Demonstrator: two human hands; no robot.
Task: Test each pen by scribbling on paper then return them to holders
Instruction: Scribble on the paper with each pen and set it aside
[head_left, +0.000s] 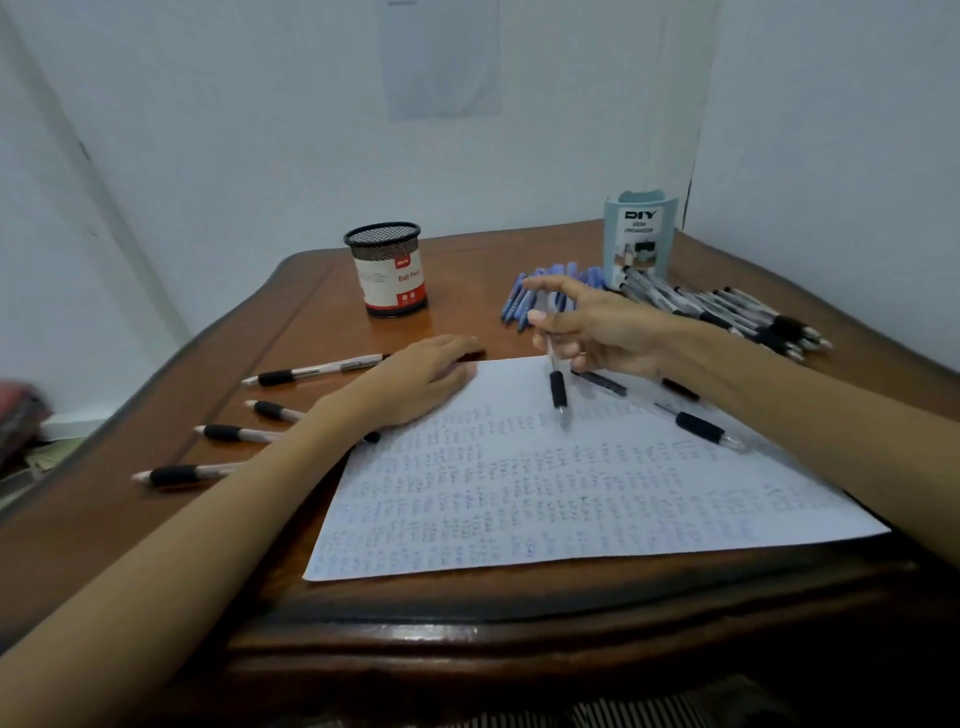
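Lying nearest, the scribbled paper (571, 493) is held at its 10 o'clock corner by the flat, relaxed left hand (415, 379). The right hand (597, 332) pinches a pen (557, 387), tip down toward the sheet. Farther off, a mesh holder (387, 270) stands at 11 o'clock and an organizer (641, 239) at 1.

brown table (218, 332), blue pens (524, 299), black mesh holder (387, 270)
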